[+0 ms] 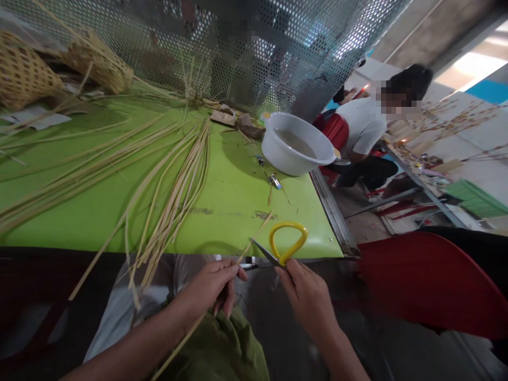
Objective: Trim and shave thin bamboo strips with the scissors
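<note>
My left hand pinches a thin bamboo strip, whose far end sticks up past the table edge while its long tail runs down over my lap. My right hand is closed around yellow-handled scissors. One blade points left, its tip beside the strip; the other blade lies lower, near my left fingers. Part of the scissors is hidden by my right hand. Left of my hands, a bundle of bamboo strips lies on the green table and overhangs its front edge.
A white basin with murky water stands near the table's right corner, small metal clips before it. Woven bamboo baskets sit at back left. A perforated metal panel rises behind. A red chair is at right; a person sits beyond.
</note>
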Demonstrator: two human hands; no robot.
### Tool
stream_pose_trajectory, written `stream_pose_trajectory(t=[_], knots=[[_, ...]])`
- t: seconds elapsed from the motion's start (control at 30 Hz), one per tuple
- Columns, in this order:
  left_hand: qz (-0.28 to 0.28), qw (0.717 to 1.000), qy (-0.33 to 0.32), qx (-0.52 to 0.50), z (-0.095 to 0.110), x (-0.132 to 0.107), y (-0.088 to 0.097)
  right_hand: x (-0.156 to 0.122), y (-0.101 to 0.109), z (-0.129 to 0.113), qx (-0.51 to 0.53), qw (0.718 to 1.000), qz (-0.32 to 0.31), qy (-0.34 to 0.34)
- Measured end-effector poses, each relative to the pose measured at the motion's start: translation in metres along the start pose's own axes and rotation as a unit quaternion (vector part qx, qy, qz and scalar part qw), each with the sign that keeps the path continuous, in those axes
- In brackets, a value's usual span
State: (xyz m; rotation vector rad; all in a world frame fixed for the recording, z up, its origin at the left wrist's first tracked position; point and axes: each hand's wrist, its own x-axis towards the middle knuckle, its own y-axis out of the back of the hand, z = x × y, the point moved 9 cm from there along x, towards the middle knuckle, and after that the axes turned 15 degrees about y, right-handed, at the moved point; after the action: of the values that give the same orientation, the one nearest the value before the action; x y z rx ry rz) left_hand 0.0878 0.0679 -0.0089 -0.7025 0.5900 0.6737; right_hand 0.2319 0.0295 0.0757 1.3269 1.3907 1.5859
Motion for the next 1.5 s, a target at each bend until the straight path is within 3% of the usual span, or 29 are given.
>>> stream_pose_trajectory(t=[0.13, 0.33, 0.5, 0.67, 0.9, 1.1, 1.27, 1.4, 1.5], knots=[[0.017, 1.0, -0.003, 0.003, 0.0, 0.0, 0.002, 0.001, 0.006, 0.007, -0.038, 0.999, 0.017, -0.014], [0.001, 1.0, 0.0, 0.008, 0.0, 0.005, -0.001, 0.004, 0.003, -0.004, -0.005, 0.999, -0.014, 0.03], [0.007, 1.0, -0.006, 0.008, 0.0, 0.007, 0.001, 0.002, 0.007, 0.009, -0.053, 0.999, 0.008, -0.012], [0.0, 1.0, -0.001, 0.013, -0.001, 0.009, -0.001, 0.003, 0.002, 0.001, -0.005, 1.0, -0.018, 0.017], [0.015, 1.0, -0.003, 0.016, -0.001, 0.008, 0.002, -0.001, -0.005, 0.022, -0.002, 0.999, -0.033, -0.043], [0.01, 1.0, -0.009, 0.013, -0.002, 0.009, 0.001, -0.006, -0.014, 0.015, 0.072, 0.995, -0.053, -0.051], [0.014, 1.0, -0.012, 0.023, 0.0, 0.008, 0.0, -0.002, -0.006, 0.012, 0.03, 0.998, -0.032, -0.04], [0.008, 1.0, -0.004, 0.022, -0.003, 0.011, 0.001, 0.0, -0.009, 0.002, 0.034, 0.998, -0.061, 0.0], [0.009, 1.0, -0.015, 0.02, -0.004, 0.012, 0.002, 0.0, -0.004, 0.007, 0.002, 0.999, -0.041, -0.014]])
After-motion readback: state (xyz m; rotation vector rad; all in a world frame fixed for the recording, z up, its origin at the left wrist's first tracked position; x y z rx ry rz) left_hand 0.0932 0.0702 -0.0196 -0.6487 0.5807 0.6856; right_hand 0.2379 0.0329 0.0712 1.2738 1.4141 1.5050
